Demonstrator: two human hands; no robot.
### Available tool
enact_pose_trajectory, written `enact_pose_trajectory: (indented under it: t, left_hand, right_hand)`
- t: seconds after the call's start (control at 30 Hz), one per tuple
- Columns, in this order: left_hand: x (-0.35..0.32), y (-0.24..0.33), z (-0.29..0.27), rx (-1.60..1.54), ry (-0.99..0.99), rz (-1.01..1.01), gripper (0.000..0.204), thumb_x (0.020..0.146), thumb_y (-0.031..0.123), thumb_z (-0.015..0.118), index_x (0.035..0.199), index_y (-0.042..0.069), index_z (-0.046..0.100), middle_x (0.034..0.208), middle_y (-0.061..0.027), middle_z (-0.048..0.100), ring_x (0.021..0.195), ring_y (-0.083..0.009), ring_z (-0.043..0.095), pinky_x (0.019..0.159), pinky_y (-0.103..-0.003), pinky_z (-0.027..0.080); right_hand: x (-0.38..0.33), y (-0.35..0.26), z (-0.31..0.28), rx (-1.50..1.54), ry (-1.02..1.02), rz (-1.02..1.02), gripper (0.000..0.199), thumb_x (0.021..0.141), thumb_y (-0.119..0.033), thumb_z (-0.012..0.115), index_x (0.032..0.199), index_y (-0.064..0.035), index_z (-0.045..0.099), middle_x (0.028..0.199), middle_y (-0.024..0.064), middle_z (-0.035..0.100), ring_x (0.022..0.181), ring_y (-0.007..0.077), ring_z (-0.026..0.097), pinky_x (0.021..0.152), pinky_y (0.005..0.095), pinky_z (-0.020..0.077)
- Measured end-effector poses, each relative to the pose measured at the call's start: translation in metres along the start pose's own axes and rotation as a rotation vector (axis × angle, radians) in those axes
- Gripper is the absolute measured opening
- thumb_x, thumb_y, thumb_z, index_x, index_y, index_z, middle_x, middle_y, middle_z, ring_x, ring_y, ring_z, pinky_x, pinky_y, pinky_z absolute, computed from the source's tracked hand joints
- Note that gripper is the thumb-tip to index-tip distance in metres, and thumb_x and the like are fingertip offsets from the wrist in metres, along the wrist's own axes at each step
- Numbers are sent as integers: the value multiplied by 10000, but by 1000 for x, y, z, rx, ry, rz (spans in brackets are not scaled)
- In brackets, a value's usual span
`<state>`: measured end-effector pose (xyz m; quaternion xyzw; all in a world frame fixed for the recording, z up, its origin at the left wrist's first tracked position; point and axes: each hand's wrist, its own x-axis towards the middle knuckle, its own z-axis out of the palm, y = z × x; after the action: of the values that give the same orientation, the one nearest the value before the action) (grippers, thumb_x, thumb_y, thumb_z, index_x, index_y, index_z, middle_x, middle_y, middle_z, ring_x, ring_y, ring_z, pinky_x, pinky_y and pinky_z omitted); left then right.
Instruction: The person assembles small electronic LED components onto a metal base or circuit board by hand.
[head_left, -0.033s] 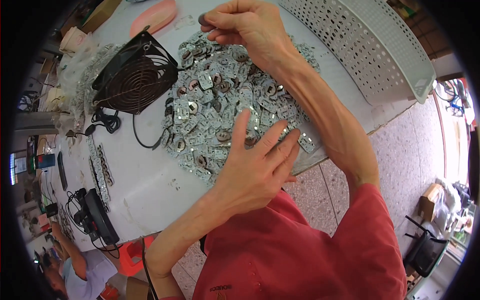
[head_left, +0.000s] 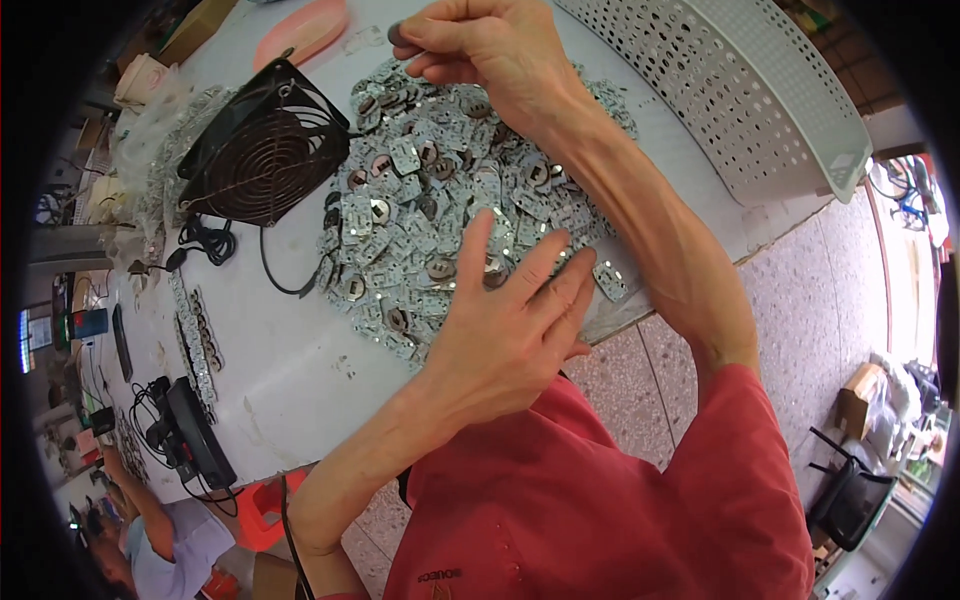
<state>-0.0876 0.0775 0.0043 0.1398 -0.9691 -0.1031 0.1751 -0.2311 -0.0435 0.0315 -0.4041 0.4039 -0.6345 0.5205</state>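
A large heap of small silvery-white metal plates (head_left: 415,235) lies on the white table, with round brownish discs mixed in. Beyond the heap's far edge, my right hand (head_left: 500,50) pinches a small dark grey round disc (head_left: 396,36) between thumb and fingertips. My left hand (head_left: 510,340) rests over the near side of the heap, palm down, its fingers spread. Whether its fingertips touch the plates I cannot tell. Just right of those fingers, a single plate (head_left: 610,281) lies near the table's edge.
Left of the heap stands a black fan (head_left: 265,150) with a wire grille and cable. A perforated grey basket (head_left: 740,110) is at the far right, a pink tray (head_left: 300,32) at the back. Rows of parts (head_left: 192,335) and a black power strip (head_left: 200,430) lie left. Another person (head_left: 175,530) sits lower left.
The heap, fan and tray appear slightly farther left in the picture. Both hands keep nearly the same pose, and the disc stays pinched in my right hand.
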Motion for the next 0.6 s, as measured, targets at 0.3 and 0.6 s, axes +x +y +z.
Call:
enact_pose_trajectory:
  t: [0.3, 0.6]
  left_hand:
    - [21, -3, 9, 135, 52, -49, 445, 705, 274, 612, 1014, -45, 591, 1136, -136, 531, 1119, -263, 423, 905, -659, 246]
    - [14, 19, 15, 44, -25, 113, 451, 719, 332, 575, 1056, 32, 592, 1208, -88, 516, 1141, -244, 447, 982, -614, 185]
  right_hand:
    - [0, 3, -2, 40, -50, -44, 145, 775, -95, 642, 780, 45, 604, 677, 78, 610, 539, 111, 568, 498, 207, 472]
    - [-5, -5, 1, 27, -79, -82, 143, 784, -85, 622, 781, 52, 585, 669, 90, 608, 531, 122, 572, 484, 216, 473]
